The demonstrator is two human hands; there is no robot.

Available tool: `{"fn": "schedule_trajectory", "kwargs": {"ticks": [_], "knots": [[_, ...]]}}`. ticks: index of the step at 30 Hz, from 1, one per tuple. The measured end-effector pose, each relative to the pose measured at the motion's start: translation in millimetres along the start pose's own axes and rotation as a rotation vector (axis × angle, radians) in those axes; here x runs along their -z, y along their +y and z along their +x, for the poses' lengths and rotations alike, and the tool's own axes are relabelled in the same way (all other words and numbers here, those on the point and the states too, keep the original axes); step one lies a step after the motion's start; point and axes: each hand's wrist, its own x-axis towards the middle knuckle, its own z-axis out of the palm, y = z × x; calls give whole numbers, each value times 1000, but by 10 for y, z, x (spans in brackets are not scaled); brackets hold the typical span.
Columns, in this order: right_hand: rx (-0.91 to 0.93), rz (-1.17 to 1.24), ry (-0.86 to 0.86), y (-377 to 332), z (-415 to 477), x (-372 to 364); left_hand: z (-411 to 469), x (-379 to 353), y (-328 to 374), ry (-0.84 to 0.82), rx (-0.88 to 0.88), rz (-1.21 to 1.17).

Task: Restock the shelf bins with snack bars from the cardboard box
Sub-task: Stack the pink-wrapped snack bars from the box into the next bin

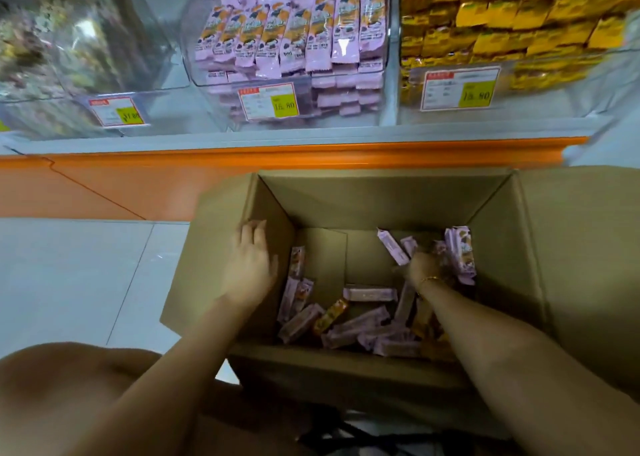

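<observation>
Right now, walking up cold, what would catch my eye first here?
The open cardboard box in the middle, with purple snack bars scattered on its bottom and the right hand gripping a bunch at its right side. Above it, a clear shelf bin holds matching purple bars, beside a wall of yellow packs.

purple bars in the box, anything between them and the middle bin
nothing loose blocks it. right hand grips purple bars low in the cardboard box; they must clear its wall, the orange shelf edge and the middle bin wall
</observation>
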Motion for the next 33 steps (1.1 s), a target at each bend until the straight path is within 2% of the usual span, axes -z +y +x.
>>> {"fn": "schedule_trajectory", "kwargs": {"ticks": [4,8,11,13,16,18,21,25,30,33], "knots": [[-47,-52,34,209,273,-288,36,-34,31,8,-17,23],[-44,-118,101,-27,121,-95,84,-52,58,8,-13,36],[7,-97,13,-299,58,70,122,-6,141,-60,38,-58],[28,76,-63,-518,10,205,159,54,246,-120,167,-256],[154,399,-234,-836,-126,405,246,103,400,-342,431,-690],[257,487,-290,-1029,-296,549,269,142,492,-469,574,-1026],[400,464,-261,-1238,-514,755,315,294,545,-461,649,-1318],[548,373,-52,-1442,-801,1116,390,564,540,-338,653,-1526],[573,609,-4,-1590,-1030,1469,450,954,545,-352,546,-1632],[656,620,129,-1696,-1185,1814,522,1285,552,-355,411,-1670]]}}
